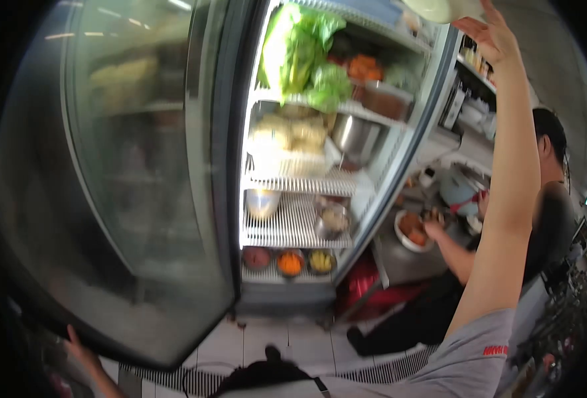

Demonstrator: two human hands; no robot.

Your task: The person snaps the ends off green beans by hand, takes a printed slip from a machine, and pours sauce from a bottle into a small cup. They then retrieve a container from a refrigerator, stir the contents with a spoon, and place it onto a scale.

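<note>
My right hand (494, 40) is raised high at the top right, fingers closed around the edge of a pale round bowl (438, 8) that the frame's top cuts off. Beside it is the upper part of a lit upright fridge, whose wire shelf (290, 229) is one of several. The glass fridge door (141, 219) is swung out to the left. At the door's lower outer edge is my left hand (81, 351), with a finger stretched upward and the others partly hidden. Leafy lettuce (297, 50) and carrots (365, 67) fill the upper shelf.
Mid-shelf are pale bagged food (290, 136) and a steel pot (354, 136). A small steel bowl (332, 220) stands lower, above tubs of chopped carrot (290, 264). At right, a co-worker (549, 192) reaches into a white bowl (413, 232) on a steel table (399, 262).
</note>
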